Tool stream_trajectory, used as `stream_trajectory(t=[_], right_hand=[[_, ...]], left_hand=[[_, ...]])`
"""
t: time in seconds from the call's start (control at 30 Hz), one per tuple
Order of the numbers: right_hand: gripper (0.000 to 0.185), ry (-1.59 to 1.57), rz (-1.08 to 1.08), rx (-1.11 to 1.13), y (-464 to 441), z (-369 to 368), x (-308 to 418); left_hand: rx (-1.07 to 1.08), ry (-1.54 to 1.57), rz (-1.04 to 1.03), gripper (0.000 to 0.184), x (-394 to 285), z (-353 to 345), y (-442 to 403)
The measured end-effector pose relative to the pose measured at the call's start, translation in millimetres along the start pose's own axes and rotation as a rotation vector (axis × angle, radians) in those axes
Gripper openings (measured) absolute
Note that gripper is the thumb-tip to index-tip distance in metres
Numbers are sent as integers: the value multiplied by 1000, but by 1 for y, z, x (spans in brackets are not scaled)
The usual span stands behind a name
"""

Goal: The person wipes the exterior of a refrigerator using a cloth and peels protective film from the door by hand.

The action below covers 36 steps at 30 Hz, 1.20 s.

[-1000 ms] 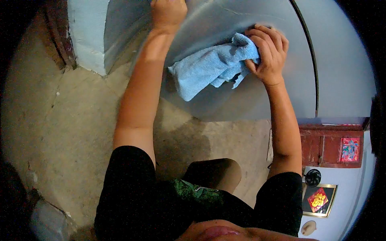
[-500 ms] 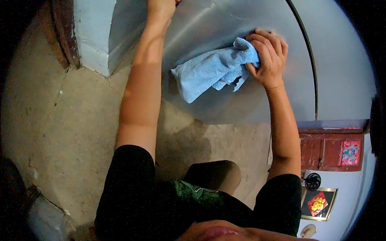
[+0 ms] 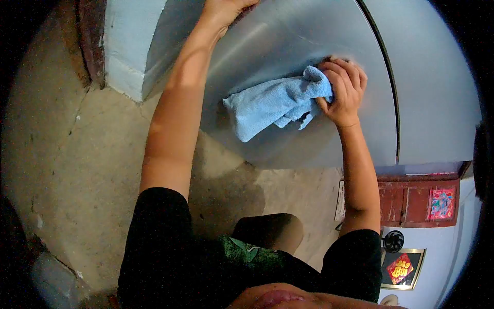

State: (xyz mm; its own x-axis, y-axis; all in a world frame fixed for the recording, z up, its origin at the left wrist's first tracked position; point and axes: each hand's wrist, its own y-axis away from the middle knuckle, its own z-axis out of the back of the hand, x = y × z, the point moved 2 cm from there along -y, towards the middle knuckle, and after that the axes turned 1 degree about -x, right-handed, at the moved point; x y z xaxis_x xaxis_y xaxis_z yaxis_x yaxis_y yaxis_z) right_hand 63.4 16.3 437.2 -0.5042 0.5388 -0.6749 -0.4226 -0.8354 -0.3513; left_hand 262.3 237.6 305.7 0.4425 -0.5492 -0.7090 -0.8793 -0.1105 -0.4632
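My right hand (image 3: 346, 90) presses a light blue towel (image 3: 278, 105) against a smooth silver-grey metal panel (image 3: 288, 31). Its fingers are curled over the towel's bunched upper end, and the rest hangs loosely down to the left. At the top edge of the head view, my left hand (image 3: 225, 11) rests at or near the same panel. The frame cuts off most of its fingers, so I cannot see whether they grip anything.
A dark seam (image 3: 382, 46) runs down the panel. To the left stand a pale wall corner (image 3: 126, 51) and a dark wooden post (image 3: 91, 41) above the concrete floor (image 3: 98, 154). A reddish-brown door (image 3: 392, 201), a black fan (image 3: 393, 241) and a framed picture (image 3: 406, 270) appear at lower right.
The towel and my right hand sit slightly lower in view, and my left hand shows more, shifted right. The background has also shifted, so my head has moved. My right hand keeps hold of the towel.
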Motion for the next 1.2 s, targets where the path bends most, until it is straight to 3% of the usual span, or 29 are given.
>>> stream_trajectory(t=[0.17, 0.27, 0.33, 0.43, 0.6, 0.7, 0.77, 0.87, 1.17, 1.2], right_hand=[[42, 4, -17, 6, 0, 2, 1], [41, 16, -18, 9, 1, 1, 0], [40, 12, -14, 7, 2, -1, -2], [40, 13, -10, 10, 0, 1, 0], [38, 6, -15, 15, -1, 1, 1], [38, 17, -9, 19, -1, 1, 0], [38, 21, -16, 16, -1, 1, 0], [39, 21, -22, 14, -1, 1, 1], [38, 27, -22, 15, 0, 0, 0], [38, 27, -23, 15, -1, 0, 0]], left_hand=[[-44, 10, 78, 5, -11, -7, 4], [-24, -127, -59, 6, -5, -11, 5], [-215, -467, -275, 11, -6, -14, 9], [-317, -532, -365, 12, 2, -18, 9], [-406, -484, -276, 11, 20, -18, 3], [-450, -409, -311, 11, 35, -18, 1], [-354, -23, -1, 12, 51, -20, -2], [-346, 233, 54, 14, 61, -22, -7], [-313, 410, 275, 15, 50, -11, -9], [-320, 802, 314, 16, 92, 13, -22]])
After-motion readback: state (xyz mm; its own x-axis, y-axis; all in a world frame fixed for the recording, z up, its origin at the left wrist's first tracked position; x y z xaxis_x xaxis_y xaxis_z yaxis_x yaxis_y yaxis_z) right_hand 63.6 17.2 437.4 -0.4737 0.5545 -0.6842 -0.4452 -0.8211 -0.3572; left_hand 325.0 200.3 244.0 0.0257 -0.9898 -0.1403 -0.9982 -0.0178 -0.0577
